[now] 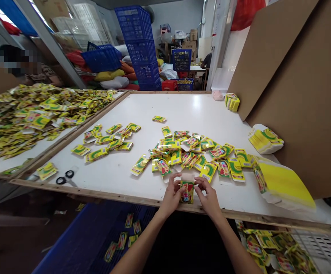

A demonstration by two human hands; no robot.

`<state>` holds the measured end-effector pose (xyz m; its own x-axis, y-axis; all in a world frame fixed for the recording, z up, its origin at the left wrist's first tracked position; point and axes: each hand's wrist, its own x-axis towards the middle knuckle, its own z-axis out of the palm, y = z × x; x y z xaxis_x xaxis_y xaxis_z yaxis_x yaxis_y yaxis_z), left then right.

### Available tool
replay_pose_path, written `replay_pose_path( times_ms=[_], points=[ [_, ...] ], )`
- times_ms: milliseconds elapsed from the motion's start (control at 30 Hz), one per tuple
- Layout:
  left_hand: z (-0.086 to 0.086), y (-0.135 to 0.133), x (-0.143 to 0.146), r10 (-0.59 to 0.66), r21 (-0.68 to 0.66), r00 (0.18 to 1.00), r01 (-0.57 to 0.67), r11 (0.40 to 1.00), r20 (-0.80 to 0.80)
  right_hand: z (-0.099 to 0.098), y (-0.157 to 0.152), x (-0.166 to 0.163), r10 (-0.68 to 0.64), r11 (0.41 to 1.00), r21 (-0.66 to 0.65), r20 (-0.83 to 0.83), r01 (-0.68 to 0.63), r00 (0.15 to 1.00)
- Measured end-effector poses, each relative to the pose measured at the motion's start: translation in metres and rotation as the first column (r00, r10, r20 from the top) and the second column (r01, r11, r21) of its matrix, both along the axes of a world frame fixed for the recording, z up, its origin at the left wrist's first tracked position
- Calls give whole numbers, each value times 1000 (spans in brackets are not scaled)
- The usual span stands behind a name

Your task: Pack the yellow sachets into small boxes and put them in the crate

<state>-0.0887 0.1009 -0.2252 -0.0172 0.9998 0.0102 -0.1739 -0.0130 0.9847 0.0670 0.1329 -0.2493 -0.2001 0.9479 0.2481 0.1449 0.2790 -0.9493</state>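
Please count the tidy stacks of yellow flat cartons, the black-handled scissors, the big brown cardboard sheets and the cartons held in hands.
Stacks of yellow flat cartons: 3
Black-handled scissors: 1
Brown cardboard sheets: 2
Small yellow carton between left hand and right hand: 1
Total: 7

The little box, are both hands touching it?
Touching. The head view shows the left hand pinching the little box on its left side and the right hand on its right side, with no gap.

On my white framed surface (182, 108), loose yellow-green card packets (194, 152) lie centre, with black-handled scissors (65, 177) far left. A yellow card stack (282, 182) lies right.
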Motion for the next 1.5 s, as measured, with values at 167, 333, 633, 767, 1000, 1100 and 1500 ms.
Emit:
replay_pose_path(
  times_ms=[167,333,633,767,1000,1100,1500],
  points=[
    [-5,6,-6,-25,-28,991,21,999,-135,1,11,-1,46,999,-5,36,-46,998],
    [-6,15,-6,14,12,976,-12,1000,-219,4,18,-6,91,994,52,130,-99,987],
    [1,18,-6,60,92,968,-38,995,-243,5,14,-9,28,999,32,-37,-26,999],
    [4,14,-7,105,99,944,-78,992,-311,8,12,-8,20,1000,18,-26,-20,999],
    [2,25,2,195,28,959,-193,981,-205,14,17,-10,-54,994,-92,-30,51,998],
    [1,29,4,215,22,960,-214,977,-177,17,21,-10,-44,994,-102,-34,40,998],
    [-5,9,-2,123,83,940,-101,991,-317,5,7,-4,29,999,33,21,-30,999]
  ],
)
